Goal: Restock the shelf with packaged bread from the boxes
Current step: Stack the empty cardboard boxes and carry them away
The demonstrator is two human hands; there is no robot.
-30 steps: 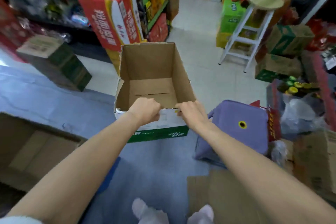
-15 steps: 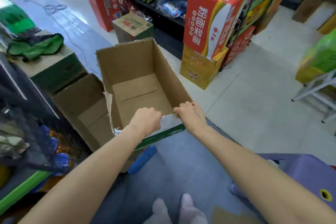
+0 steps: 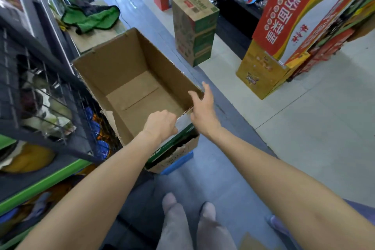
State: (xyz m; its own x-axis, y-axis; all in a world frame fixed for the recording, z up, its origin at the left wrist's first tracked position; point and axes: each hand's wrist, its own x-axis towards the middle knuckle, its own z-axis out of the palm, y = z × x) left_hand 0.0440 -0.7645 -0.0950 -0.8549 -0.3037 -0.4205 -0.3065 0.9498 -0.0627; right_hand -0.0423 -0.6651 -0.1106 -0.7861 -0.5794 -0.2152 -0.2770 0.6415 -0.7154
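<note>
An open brown cardboard box [image 3: 113, 71] with nothing inside sits in front of me, against the wire shelf [image 3: 40, 79] on my left. My left hand [image 3: 160, 124] grips the box's near rim, fingers curled over the edge. At the box's near right corner my right hand [image 3: 200, 107] is off the rim with its fingers spread, the palm close to the corner. Packaged goods show behind the shelf's wire front [image 3: 46, 107]; I cannot tell which are bread.
Another box's torn edge [image 3: 174, 156] shows under the held one, with a blue item [image 3: 178, 163] beneath. A tall brown-green carton [image 3: 194, 26] stands beyond. Red and yellow cartons [image 3: 294, 26] are stacked at right. A green cloth [image 3: 91, 18] lies on a far carton. My feet [image 3: 188, 215] are below.
I have turned left with the box, bringing it against the wire shelf and over another box. My right hand has let go of the rim and spread its fingers.
</note>
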